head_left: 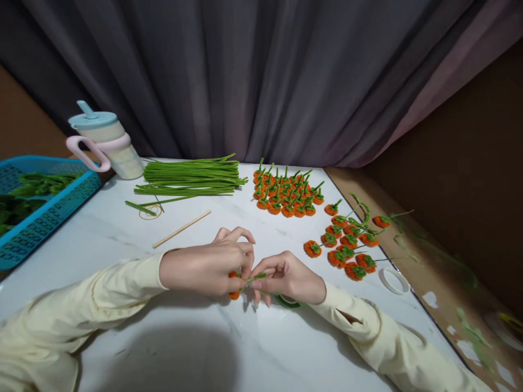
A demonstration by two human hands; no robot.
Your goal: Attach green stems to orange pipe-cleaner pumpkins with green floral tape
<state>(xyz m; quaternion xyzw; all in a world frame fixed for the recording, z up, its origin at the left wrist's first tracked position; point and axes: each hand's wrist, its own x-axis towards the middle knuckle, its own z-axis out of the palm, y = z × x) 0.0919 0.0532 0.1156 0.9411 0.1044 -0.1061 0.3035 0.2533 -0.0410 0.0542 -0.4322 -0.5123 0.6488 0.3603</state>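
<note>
My left hand (pixel 212 267) is closed around a small orange fuzzy pipe-cleaner persimmon (pixel 234 295), mostly hidden by the fingers. From it a short green stem (pixel 257 277) points toward my right hand (pixel 288 279), whose thumb and forefinger pinch at that stem. Below the right palm, partly covered, lies a green tape roll (pixel 288 301); whether a strip of its tape is between the fingers is too fine to make out. Both hands meet just above the white marble-patterned table (pixel 269 343).
Finished-looking orange persimmons (pixel 286 190) stand in a cluster, with several looser ones (pixel 347 239) to the right near a white ring (pixel 394 280). Green pipe cleaners (pixel 188 177), a wooden stick (pixel 182 228), a tumbler (pixel 108 139) and a blue basket (pixel 49 231) lie left.
</note>
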